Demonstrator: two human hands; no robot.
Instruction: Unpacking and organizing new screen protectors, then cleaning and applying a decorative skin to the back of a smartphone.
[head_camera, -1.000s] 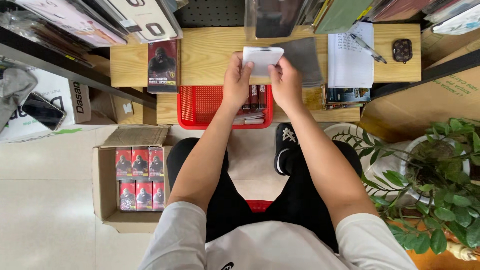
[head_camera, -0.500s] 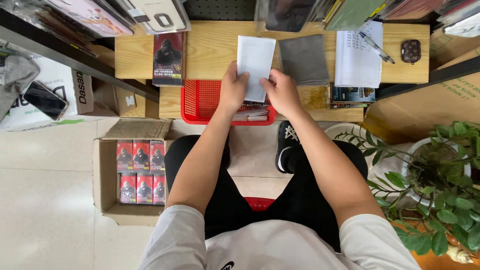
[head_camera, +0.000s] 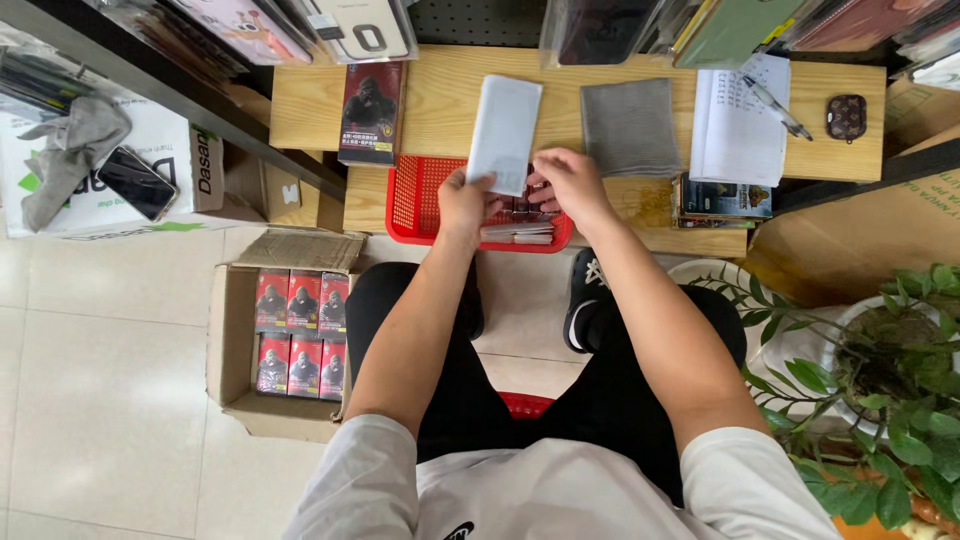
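Head view: your left hand (head_camera: 465, 205) pinches the lower end of a flat, smooth white packet (head_camera: 505, 133), held upright over the back rim of the red mesh plastic basket (head_camera: 415, 200) at the front edge of the wooden desk (head_camera: 440, 100). Your right hand (head_camera: 568, 183) curls its fingers down into the basket among thin stacked packets (head_camera: 518, 232), though whether it grips one cannot be told. Judged from this, sorting is under way, calling for a careful pinch.

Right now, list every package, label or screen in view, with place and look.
White packet: flat, held up by left hand.
Dark box: upright on wooden desk.
Red boxes: two rows inside floor carton.
Phone: black screen, on white box, left.
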